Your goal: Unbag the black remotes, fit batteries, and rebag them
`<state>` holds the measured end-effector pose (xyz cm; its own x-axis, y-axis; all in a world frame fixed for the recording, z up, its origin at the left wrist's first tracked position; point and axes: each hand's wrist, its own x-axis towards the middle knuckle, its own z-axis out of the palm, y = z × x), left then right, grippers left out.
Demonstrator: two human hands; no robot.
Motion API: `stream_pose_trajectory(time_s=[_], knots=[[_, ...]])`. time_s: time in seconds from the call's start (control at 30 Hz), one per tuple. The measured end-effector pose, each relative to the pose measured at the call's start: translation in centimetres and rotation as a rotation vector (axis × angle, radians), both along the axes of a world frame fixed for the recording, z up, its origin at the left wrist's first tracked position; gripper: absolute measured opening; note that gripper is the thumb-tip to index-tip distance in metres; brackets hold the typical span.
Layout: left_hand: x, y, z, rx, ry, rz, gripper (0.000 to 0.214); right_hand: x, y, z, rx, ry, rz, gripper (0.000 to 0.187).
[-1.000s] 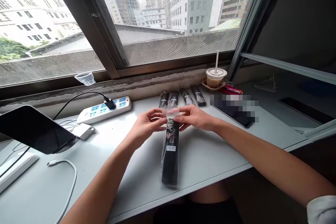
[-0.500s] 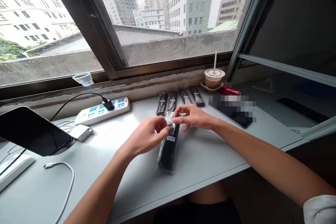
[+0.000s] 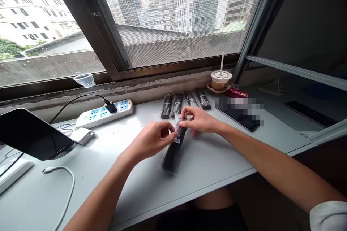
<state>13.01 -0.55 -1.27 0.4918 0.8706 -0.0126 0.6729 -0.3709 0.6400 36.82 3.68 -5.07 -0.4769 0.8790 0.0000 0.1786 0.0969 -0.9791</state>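
Desk (image 3: 222, 158): pale grey top under a wide window (image 3: 173, 18), city blocks outside. Landmark for all places = bagged black bar (image 3: 173, 149).
Far left of it: dark tablet (image 3: 32, 135) propped up, loose white cable (image 3: 67, 184) in front.
Left and behind: white power strip (image 3: 104, 112) with one black plug in; small clear cup (image 3: 84, 79) up on the sill.
Left hand (image 3: 151, 140): on the bar's upper end from the left, fingers curled closed, thumb and forefinger pinching the clear film.
Bagged black bar: long black piece in a clear sleeve, tilted, lower end on the desk near my edge, upper end lifted between both hands.
Right hand (image 3: 200, 120): on the same upper end from the right, fingertips pinched on the loose film at the top.
Just behind: four similar packs (image 3: 184, 101) in a row by the wall.
Right and behind: iced drink (image 3: 221, 79) with straw, red wrapper (image 3: 238, 92), dark flat device (image 3: 238, 115), partly pixelated.
Step, my read: working the sleeve's top flap, both hands at its mouth.
Next move calls for: firm grip on thin, slippery film and the bar steadied so it doesn't slide.
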Motion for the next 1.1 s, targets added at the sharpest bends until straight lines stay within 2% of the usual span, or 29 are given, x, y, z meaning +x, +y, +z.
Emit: stream_pose_trajectory(time_s=[0.17, 0.27, 0.43, 0.57, 0.63, 0.7, 0.77, 0.83, 0.9, 1.03, 1.1], knots=[[0.0, 0.1, -0.3, 0.071, 0.03, 0.014, 0.035, 0.3, -0.1, 0.4, 0.01, 0.019, 0.045, 0.044], [0.2, 0.0, -0.5, 0.078, -0.077, 0.068, 0.034, 0.5, -0.1, 0.8, 0.015, 0.043, 0.061, 0.038], [1.4, -0.3, -1.1, -0.176, -0.396, 0.178, 0.067, 0.4, 0.1, 0.7, 0.031, 0.074, 0.081, 0.023], [1.4, 0.4, -1.4, -0.185, -0.458, 0.208, 0.044, 0.7, 0.9, 0.3, 0.096, 0.07, 0.106, 0.029], [0.7, 1.3, -1.2, -0.142, -0.446, 0.28, 0.033, 1.5, 1.6, 0.4, 0.201, 0.037, -0.019, 0.035], [-0.3, 2.7, -0.7, -0.076, -0.42, 0.399, 0.031, 2.6, 2.3, 0.6, 0.399, -0.11, -0.26, 0.029], [-1.5, 4.1, -0.1, -0.027, -0.351, 0.488, 0.037, 3.8, 2.8, 0.7, 0.595, -0.388, -0.44, 0.025], [-2.4, 5.6, 0.2, -0.02, -0.277, 0.528, 0.042, 4.6, 3.0, 0.6, 0.612, -0.673, -0.46, 0.032], [-3.0, 7.0, 0.1, -0.013, -0.235, 0.549, 0.046, 5.0, 2.9, 0.3, 0.542, -0.87, -0.435, 0.043], [-3.4, 9.4, -1.3, 0.019, -0.192, 0.567, 0.051, 5.4, 2.9, -0.5, 0.5, -0.983, -0.37, 0.06], [-3.4, 10.2, -2.0, 0.046, -0.173, 0.559, 0.052, 5.6, 3.1, -0.8, 0.511, -0.985, -0.351, 0.058]])
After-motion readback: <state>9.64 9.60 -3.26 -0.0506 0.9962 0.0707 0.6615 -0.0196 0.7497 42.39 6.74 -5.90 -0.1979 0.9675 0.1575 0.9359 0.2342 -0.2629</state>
